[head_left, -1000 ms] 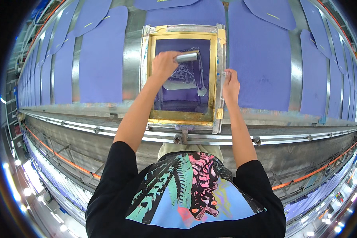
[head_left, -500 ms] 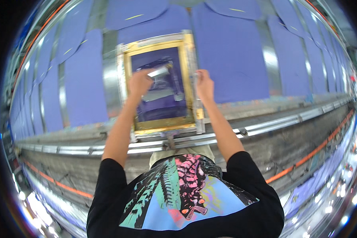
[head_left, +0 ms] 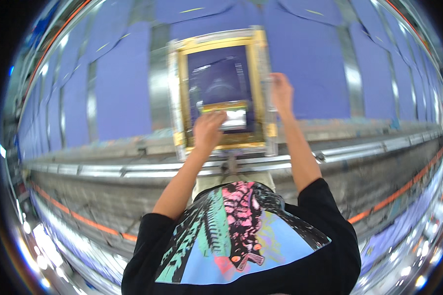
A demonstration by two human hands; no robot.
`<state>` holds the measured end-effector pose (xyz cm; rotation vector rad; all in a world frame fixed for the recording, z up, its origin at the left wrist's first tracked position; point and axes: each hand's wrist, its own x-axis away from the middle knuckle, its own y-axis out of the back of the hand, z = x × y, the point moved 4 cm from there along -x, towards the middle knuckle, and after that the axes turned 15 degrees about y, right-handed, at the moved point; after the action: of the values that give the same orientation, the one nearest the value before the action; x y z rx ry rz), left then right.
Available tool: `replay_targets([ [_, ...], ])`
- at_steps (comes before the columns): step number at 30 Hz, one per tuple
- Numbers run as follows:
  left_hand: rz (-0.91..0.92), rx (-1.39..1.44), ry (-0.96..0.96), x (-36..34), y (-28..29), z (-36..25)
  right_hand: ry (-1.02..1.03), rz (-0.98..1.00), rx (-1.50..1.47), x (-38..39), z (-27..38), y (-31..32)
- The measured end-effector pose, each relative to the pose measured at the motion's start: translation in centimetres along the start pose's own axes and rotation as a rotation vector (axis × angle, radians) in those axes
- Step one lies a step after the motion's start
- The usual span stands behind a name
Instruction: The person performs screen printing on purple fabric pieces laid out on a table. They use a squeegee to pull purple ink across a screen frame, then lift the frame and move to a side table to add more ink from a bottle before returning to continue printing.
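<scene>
A screen-printing frame (head_left: 254,69), its inner border taped yellow, lies over purple-blue fabric with dark mesh inside. Toward the near end of that mesh, my left hand (head_left: 209,129) is closed around a squeegee (head_left: 235,119) with a shiny silvery face. The squeegee lies crosswise on the mesh; my fingers cover its left part. My right hand (head_left: 282,92) is closed at the frame's right outer edge and seems to pinch it; the fingertips are blurred.
Cut purple-blue fabric pieces (head_left: 307,73) line the long table on both sides, with bare shiny strips (head_left: 350,73) between them. A metal rail (head_left: 349,151) follows the near table edge. Beyond it runs an orange line (head_left: 394,196) along a grey aisle.
My left hand has brought the squeegee from mid-mesh to the near end, turning it from slanted to crosswise. My right hand stays by the frame's edge. The whole view has shifted slightly.
</scene>
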<state>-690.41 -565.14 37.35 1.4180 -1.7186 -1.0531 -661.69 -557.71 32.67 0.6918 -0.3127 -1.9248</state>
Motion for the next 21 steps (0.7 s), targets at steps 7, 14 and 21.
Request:
replay_targets([
  [7,-0.033,0.032,0.033,2.6,4.1,5.9,-0.005,0.011,-0.049,1.0,8.0,-5.4],
  [14,-0.003,-0.066,0.128,3.7,1.7,11.7,-0.052,0.013,-0.184,6.3,4.5,-13.2],
  [21,-0.018,-0.002,0.215,4.3,0.2,13.9,-0.081,0.05,-0.166,8.1,3.2,-13.9],
])
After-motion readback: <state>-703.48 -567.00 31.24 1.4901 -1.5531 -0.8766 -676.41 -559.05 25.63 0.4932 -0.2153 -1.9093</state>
